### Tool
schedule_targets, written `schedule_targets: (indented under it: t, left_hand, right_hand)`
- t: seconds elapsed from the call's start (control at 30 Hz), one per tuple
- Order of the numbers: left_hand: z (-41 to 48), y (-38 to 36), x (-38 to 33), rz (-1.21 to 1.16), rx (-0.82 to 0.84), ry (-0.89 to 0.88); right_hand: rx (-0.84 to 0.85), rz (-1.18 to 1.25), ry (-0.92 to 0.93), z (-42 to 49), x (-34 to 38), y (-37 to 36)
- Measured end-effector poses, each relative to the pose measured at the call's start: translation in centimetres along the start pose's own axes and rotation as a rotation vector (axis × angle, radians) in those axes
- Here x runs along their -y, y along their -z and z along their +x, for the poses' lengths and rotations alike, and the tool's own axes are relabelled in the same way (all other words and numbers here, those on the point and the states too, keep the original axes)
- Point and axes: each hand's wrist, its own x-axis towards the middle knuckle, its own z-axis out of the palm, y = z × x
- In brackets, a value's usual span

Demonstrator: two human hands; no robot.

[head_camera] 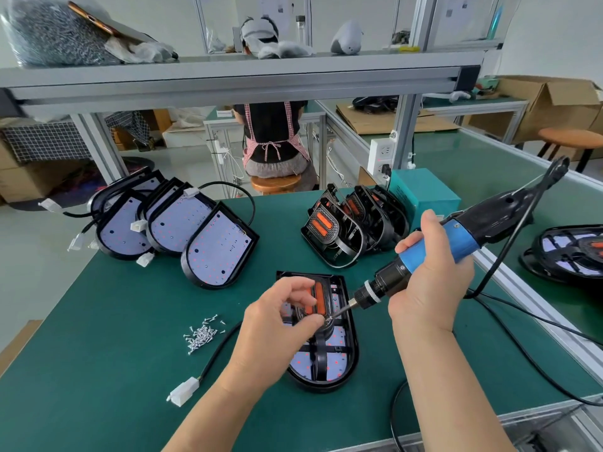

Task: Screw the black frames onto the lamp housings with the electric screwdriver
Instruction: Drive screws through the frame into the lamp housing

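Observation:
A lamp housing (pixel 339 370) with a black frame and orange inserts laid in it lies on the green mat in front of me. My right hand (pixel 430 278) grips the blue electric screwdriver (pixel 434 252), tilted down to the left, its bit tip at my left fingertips. My left hand (pixel 277 324) hovers over the housing and pinches a small screw (pixel 328 319) against the bit. Part of the frame is hidden under my left hand.
A heap of loose screws (pixel 202 336) lies left of the housing. Bare housings (pixel 182 230) stand stacked at back left, black frames (pixel 355 223) at back middle. A white connector (pixel 182 391) and cable lie near left. A teal box (pixel 424 194) and another lamp (pixel 567 252) sit to the right.

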Motion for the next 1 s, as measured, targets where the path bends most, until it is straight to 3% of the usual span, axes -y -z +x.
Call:
schedule_targets:
  t: [0.17,0.27,0.4,1.0]
  left_hand:
    - [1.0,0.6,1.9,0.101,-0.212,0.154]
    - [1.3,-0.2,2.5,0.159,-0.077,0.312]
    - [1.3,-1.5,2.7,0.116,0.038,0.389]
    - [1.3,-2.1,2.8,0.077,0.009,0.407]
  right_hand:
    - [0.102,-0.117,0.034,0.2,-0.6,0.7]
    - [0.177,-0.185,0.034,-0.2,-1.5,0.9]
    - [0.232,-0.209,0.011,-0.7,-2.2,0.6]
    - [0.337,-0.258,0.020,-0.8,-3.1,0.4]
